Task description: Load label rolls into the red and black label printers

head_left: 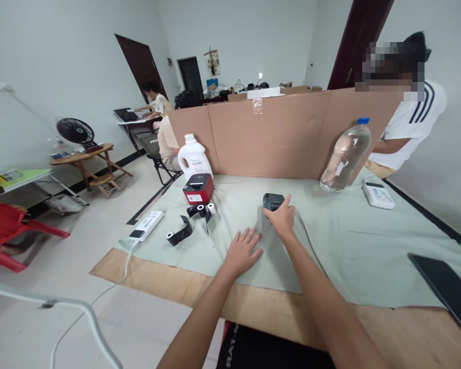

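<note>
My left hand (243,252) lies flat on the pale green cloth (353,256), its fingers spread and nothing in it. Just ahead and to its right, my right hand (284,216) grips a small dark box-shaped device (272,200), thumb on the near left side and fingers over the right. The device rests on the cloth or is very close to it; I cannot tell which. Part of it is hidden behind the hand. A thin grey cable (311,241) runs along the cloth beside my right forearm.
To the left are a red-and-black box-shaped machine (198,189), a white jug (194,159), black ribbon rolls (180,233) and a white power strip (147,225). A cardboard screen (269,136) closes the back. Rightward stand a water bottle (346,159), a second power strip (378,193) and a phone (443,287).
</note>
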A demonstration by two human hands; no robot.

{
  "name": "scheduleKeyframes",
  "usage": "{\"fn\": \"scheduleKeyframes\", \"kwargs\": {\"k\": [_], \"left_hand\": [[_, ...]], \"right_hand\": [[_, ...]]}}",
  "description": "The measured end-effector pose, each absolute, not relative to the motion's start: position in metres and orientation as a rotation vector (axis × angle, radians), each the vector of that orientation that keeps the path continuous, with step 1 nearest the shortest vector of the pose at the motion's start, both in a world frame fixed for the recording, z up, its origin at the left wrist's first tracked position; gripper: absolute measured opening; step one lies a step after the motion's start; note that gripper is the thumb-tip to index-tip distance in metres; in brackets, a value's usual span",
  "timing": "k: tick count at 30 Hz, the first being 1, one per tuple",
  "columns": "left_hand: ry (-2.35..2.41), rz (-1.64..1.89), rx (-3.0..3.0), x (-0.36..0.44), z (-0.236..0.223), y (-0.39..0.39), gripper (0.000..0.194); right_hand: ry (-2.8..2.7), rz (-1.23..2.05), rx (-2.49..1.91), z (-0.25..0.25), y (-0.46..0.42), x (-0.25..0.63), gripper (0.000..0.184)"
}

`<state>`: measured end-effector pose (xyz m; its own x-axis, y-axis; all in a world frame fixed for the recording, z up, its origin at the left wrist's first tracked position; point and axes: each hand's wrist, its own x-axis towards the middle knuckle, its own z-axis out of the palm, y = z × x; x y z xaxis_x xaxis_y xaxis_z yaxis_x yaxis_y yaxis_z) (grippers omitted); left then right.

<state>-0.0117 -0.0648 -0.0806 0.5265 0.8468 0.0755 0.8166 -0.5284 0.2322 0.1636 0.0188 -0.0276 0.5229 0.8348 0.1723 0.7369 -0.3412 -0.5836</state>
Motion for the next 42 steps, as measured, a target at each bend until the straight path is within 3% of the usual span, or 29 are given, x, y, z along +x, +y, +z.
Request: {"fn": "scheduleKeyframes", "kwargs": {"k": [7, 14, 22, 27, 34, 42], "left_hand": [[1.409, 0.296, 2.529, -0.012, -0.079, -0.064, 0.059], [1.388, 0.391, 2.466, -0.013, -0.077, -0.067, 0.056], [1.447, 0.939, 1.936, -0.018, -0.061, -0.018, 0.030], [1.451, 1.039, 1.857, 0.009, -0.065, 0.048, 0.036], [1.482, 1.069, 1.900, 0.028, -0.093, 0.051, 0.051], [1.655, 0.807, 2.030, 0.022, -0.084, 0.052, 0.060]], "right_hand": [[-1.319, 0.036, -2.157, -0.043, 0.017, 0.119, 0.111], [-1.387, 0.078, -2.163, -0.047, 0.010, 0.126, 0.110], [-1.569, 0.426, -1.636, -0.083, 0.014, 0.198, 0.076], [-1.637, 0.413, -1.571, -0.093, 0.016, 0.206, 0.061], [-1.700, 0.388, -1.678, -0.087, 0.010, 0.203, 0.064], [-1.792, 0.336, -1.708, -0.083, 0.006, 0.200, 0.072]]}}
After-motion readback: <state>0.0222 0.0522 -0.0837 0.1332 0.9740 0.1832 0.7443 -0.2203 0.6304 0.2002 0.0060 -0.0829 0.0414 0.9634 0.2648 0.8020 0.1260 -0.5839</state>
